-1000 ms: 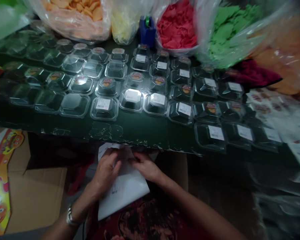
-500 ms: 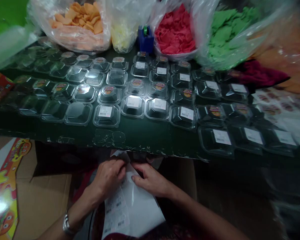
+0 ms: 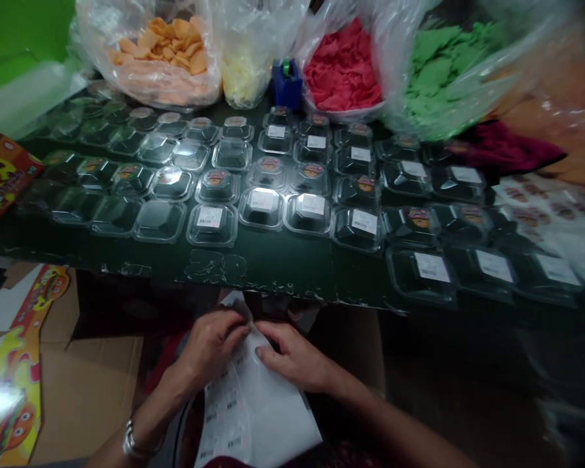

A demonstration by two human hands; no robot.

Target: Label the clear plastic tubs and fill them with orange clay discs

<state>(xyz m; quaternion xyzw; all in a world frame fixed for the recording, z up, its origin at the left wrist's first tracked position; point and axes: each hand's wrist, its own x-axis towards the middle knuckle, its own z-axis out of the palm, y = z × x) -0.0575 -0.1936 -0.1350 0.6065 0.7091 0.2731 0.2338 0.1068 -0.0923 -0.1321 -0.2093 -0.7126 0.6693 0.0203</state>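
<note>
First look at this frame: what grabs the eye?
Rows of clear plastic tubs, many with white or round stickers, cover the dark table. Behind them stand bags of orange chips, red chips and green chips, with a blue tape dispenser between. Below the table edge, the left hand and right hand pinch a white label sheet.

A dark green table (image 3: 273,266) spans the view, its near edge chipped and scuffed. Light glares off the middle of it — the surroundings stay dim. A bright green wall (image 3: 24,26) shows at eleven o'clock. Below the table, at seven to eight o'clock, flattened brown cardboard (image 3: 85,390) covers the floor. The space under the table at five o'clock is dark and blurred.
</note>
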